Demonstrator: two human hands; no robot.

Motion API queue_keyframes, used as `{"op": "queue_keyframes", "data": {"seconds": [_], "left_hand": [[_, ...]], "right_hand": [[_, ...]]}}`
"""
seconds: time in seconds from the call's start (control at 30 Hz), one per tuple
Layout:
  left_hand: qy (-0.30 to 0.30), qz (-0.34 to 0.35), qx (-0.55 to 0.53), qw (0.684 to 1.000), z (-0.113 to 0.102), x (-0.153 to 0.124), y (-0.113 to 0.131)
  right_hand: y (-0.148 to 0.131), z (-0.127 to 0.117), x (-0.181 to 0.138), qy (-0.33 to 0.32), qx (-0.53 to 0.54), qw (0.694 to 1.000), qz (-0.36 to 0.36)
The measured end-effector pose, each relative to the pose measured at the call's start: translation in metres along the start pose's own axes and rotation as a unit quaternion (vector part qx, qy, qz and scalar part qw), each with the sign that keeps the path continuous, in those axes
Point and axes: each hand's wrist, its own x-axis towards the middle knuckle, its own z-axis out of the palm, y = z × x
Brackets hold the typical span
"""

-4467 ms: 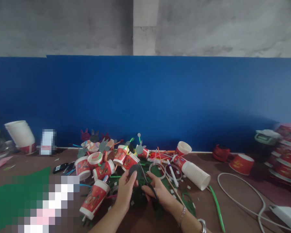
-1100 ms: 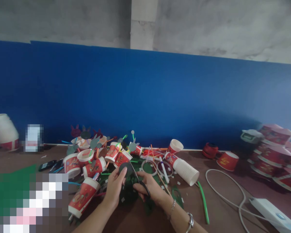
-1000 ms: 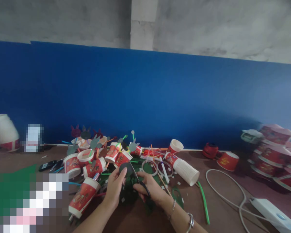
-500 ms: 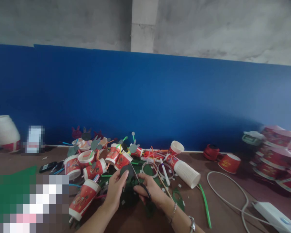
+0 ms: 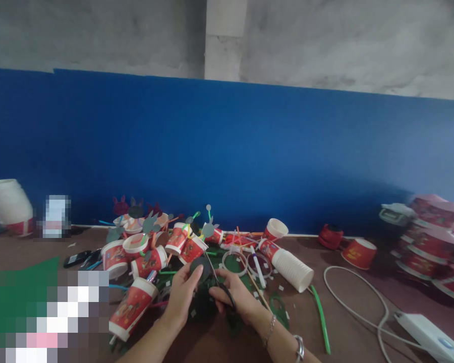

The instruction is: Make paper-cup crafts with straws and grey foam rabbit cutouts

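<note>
My left hand [image 5: 181,297] pinches a dark grey foam sheet [image 5: 200,265] with a rounded top, thumb on its face. My right hand [image 5: 236,298] grips black-handled scissors [image 5: 220,285], their blades pointing up into the sheet's right edge. Both hands hover over dark green foam scraps [image 5: 206,307] on the brown table [image 5: 355,322], just in front of a heap of red paper cups [image 5: 151,252] with coloured straws and foam cut-outs.
A stack of white cups [image 5: 292,269] lies on its side right of my hands, by a white marker [image 5: 256,259] and clear rings [image 5: 234,262]. A green straw [image 5: 321,317], white cable [image 5: 359,302], power strip [image 5: 431,335], green sheet [image 5: 18,292], red bowls [image 5: 435,237].
My hands stay together on the sheet and scissors, turning the sheet a little. The view has shifted slightly; nothing on the table has moved.
</note>
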Motion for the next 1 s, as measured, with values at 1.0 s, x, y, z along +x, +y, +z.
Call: {"op": "queue_keyframes", "data": {"seconds": [1.0], "left_hand": [[-0.036, -0.026, -0.078, 0.996, -0.0019, -0.0006, 0.0027]], "right_hand": [[0.0033, -0.0084, -0.0014, -0.038, -0.013, 0.999, 0.003]]}}
